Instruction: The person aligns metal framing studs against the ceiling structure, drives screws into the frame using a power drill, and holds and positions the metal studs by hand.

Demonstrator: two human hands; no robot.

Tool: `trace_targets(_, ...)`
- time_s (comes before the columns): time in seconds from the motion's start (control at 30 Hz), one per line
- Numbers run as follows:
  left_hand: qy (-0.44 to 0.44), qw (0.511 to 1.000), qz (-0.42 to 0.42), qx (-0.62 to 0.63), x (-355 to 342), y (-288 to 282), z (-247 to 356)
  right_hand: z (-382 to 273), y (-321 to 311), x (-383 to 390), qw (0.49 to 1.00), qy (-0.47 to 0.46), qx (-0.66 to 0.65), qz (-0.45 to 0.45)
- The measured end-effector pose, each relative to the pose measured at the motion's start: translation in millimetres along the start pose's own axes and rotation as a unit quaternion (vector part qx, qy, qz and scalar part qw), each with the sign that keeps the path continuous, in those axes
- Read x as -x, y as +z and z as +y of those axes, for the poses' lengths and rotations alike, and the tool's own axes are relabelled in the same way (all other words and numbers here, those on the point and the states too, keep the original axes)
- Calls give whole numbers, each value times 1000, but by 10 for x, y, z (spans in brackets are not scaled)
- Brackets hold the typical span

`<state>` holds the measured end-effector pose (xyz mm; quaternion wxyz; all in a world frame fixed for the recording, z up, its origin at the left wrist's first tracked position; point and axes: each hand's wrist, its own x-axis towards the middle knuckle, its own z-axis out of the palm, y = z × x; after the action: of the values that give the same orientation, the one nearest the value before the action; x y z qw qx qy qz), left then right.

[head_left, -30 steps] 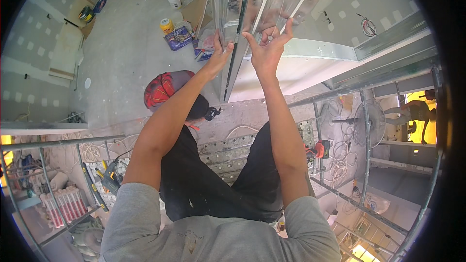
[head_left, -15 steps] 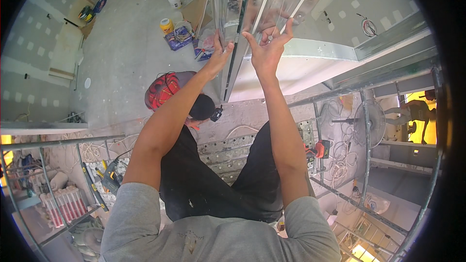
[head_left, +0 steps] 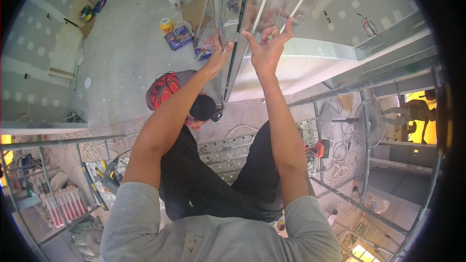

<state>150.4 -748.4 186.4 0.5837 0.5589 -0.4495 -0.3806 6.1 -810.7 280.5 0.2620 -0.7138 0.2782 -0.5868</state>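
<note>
Both arms reach up to a tall shiny metal-framed panel with a reflective face. My left hand lies against the left side of its dark-edged strip, fingers stretched upward and thumb apart. My right hand is spread at the reflective face, its thumb near the dark edge and its fingers farther right. A reflection of fingers shows in the surface beside them. Whether either hand bears weight cannot be seen. Right of the panel runs a white curved ledge.
Below my left forearm a person in red plaid and a dark cap bends down. Metal guard rails flank me above a perforated platform. A red cordless tool, a fan, a drill and loose cables lie around.
The person below has shifted slightly to the right. My hands and the panel show no visible movement.
</note>
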Motion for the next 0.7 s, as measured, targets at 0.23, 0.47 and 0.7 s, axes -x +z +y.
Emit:
trace_targets(0.23,5,1000,3,-13,-41,-30,-100,-10,15,0,1000,1,-4,4)
trace_targets(0.47,-3,1000,-6,26,-31,-17,-79,-24,-14,4,1000,14,4,-1)
trace_targets(0.7,-15,999,-9,40,-41,-31,-110,-15,4,3,1000,10,-4,2)
